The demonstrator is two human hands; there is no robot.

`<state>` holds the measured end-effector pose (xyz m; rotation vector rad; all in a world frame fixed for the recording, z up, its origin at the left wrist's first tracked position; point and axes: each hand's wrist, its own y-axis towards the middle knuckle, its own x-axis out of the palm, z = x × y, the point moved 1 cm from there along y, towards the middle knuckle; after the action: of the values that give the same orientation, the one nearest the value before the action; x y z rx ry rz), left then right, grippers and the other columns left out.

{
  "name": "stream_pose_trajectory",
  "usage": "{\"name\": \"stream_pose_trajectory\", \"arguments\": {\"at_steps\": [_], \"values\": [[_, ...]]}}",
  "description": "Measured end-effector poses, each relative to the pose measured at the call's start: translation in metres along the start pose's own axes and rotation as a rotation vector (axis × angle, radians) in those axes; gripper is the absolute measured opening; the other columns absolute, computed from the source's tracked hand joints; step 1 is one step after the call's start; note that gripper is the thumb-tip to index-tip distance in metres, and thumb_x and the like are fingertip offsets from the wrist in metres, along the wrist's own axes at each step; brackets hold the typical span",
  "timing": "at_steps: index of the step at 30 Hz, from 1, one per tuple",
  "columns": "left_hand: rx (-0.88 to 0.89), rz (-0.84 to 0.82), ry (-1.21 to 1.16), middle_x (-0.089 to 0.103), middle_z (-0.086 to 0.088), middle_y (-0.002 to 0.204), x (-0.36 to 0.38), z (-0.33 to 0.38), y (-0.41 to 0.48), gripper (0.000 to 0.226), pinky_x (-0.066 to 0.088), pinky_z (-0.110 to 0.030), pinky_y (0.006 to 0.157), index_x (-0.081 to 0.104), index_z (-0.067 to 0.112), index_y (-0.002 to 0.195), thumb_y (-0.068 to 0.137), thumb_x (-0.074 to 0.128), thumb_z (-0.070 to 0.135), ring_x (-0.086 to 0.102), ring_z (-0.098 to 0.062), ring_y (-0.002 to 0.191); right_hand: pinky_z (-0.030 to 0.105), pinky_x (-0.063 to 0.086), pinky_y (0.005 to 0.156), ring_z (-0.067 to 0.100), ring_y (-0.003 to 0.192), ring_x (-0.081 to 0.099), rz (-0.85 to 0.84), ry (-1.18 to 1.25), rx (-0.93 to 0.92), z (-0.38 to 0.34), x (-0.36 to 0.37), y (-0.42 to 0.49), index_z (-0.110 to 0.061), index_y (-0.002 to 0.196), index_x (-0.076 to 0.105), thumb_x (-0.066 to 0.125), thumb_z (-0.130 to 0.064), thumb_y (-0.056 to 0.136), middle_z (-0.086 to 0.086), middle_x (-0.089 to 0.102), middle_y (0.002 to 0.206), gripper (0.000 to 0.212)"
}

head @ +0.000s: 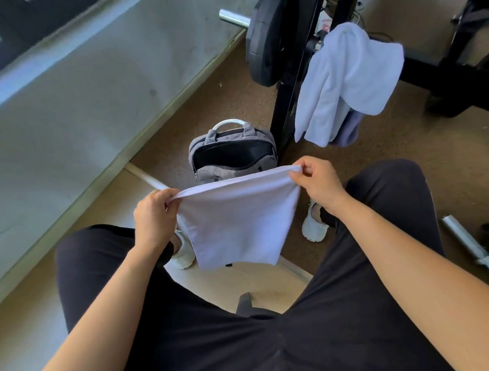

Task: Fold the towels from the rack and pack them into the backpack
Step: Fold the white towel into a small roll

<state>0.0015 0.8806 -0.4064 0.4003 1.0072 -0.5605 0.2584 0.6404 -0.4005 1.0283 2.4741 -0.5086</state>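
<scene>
Soft white towel (pixel 237 217), pinched taut, left hand (pixel 153 217), right hand (pixel 317 181)

Left hand (pixel 153 217) and right hand (pixel 318 180) each pinch a top corner of a white towel (pixel 237 217) hanging taut above the knees, open grey backpack (pixel 232 154) on floor just beyond, more towels (pixel 346 82) draped on the black rack (pixel 287 107).

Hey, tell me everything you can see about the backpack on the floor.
The backpack is grey woven-looking fabric with a padded top handle and a pale curved loop above it. It stands upright on the brown floor, close beside the black rack post; whether they touch cannot be told. Its main compartment is unzipped and gapes open, showing dark lining and nothing visible inside. The held white towel hides its lower front.
</scene>
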Motion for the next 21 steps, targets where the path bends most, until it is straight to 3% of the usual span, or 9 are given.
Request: {"name": "stream_pose_trajectory", "arguments": {"at_steps": [4, 6, 9, 11, 16, 18, 21], "values": [[-0.065, -0.392, 0.089, 0.073, -0.005, 0.080, 0.009, -0.010, -0.003, 0.007, 0.046, -0.036, 0.068, 0.077, 0.020, 0.088, 0.091, 0.070, 0.017, 0.063, -0.030, 0.081, 0.033, 0.043, 0.069, 0.016, 0.071, 0.054, -0.256, -0.191, 0.104, 0.007, 0.005, -0.002, -0.014, 0.089, 0.067, 0.065, -0.013, 0.095, 0.008, 0.062, 0.077, 0.006], [-0.113, -0.339, -0.010, 0.072, -0.005, 0.079, 0.010, -0.009, -0.002, 0.009, 0.045, -0.034, 0.067, 0.077, 0.019, 0.089, 0.092, 0.069, 0.018, 0.062, -0.024, 0.077, 0.030, 0.042, 0.067, 0.013, 0.071, 0.052, -0.247, -0.195, 0.142, 0.010, 0.006, -0.002, -0.014, 0.093, 0.066, 0.063, -0.014, 0.096, 0.003, 0.060, 0.078, 0.005], [-0.288, -0.265, -0.397, 0.059, 0.000, 0.065, 0.010, -0.006, 0.003, 0.014, 0.039, -0.030, 0.060, 0.072, 0.014, 0.081, 0.093, 0.070, 0.022, 0.051, -0.017, 0.062, 0.032, 0.045, 0.070, 0.018, 0.081, 0.057, -0.144, -0.095, 0.171, 0.009, 0.004, -0.001, -0.011, 0.099, 0.066, 0.062, -0.017, 0.098, 0.009, 0.063, 0.089, 0.008], [-0.389, -0.261, -0.633, 0.056, -0.005, 0.071, 0.011, -0.006, 0.005, 0.021, 0.041, -0.031, 0.066, 0.069, 0.007, 0.080, 0.093, 0.072, 0.024, 0.050, -0.019, 0.069, 0.035, 0.049, 0.072, 0.022, 0.085, 0.060, -0.088, -0.047, 0.184, 0.009, 0.003, 0.001, -0.011, 0.103, 0.067, 0.062, -0.017, 0.098, 0.013, 0.066, 0.092, 0.010], [-0.434, -0.228, -0.837, 0.064, -0.007, 0.077, 0.014, 0.004, 0.002, 0.027, 0.051, -0.036, 0.068, 0.069, 0.001, 0.086, 0.093, 0.070, 0.027, 0.060, -0.021, 0.071, 0.018, 0.052, 0.053, 0.023, 0.085, 0.067, 0.030, 0.143, 0.187, 0.002, 0.006, -0.003, -0.007, 0.103, 0.066, 0.062, -0.016, 0.098, 0.015, 0.070, 0.097, 0.011], [-0.455, -0.215, -0.870, 0.069, -0.008, 0.081, 0.016, 0.008, -0.001, 0.029, 0.054, -0.035, 0.064, 0.072, 0.002, 0.097, 0.095, 0.068, 0.030, 0.064, -0.021, 0.072, 0.021, 0.054, 0.052, 0.028, 0.085, 0.067, 0.065, 0.178, 0.177, -0.002, 0.011, -0.007, -0.005, 0.100, 0.066, 0.064, -0.019, 0.097, 0.019, 0.069, 0.096, 0.014], [-0.494, -0.234, -0.905, 0.072, -0.008, 0.087, 0.019, 0.019, -0.007, 0.030, 0.057, -0.032, 0.060, 0.071, 0.001, 0.107, 0.099, 0.066, 0.030, 0.069, -0.020, 0.074, 0.040, 0.060, 0.060, 0.037, 0.089, 0.068, 0.096, 0.200, 0.159, -0.007, 0.020, -0.015, -0.006, 0.094, 0.065, 0.066, -0.023, 0.095, 0.024, 0.068, 0.093, 0.017]]}}
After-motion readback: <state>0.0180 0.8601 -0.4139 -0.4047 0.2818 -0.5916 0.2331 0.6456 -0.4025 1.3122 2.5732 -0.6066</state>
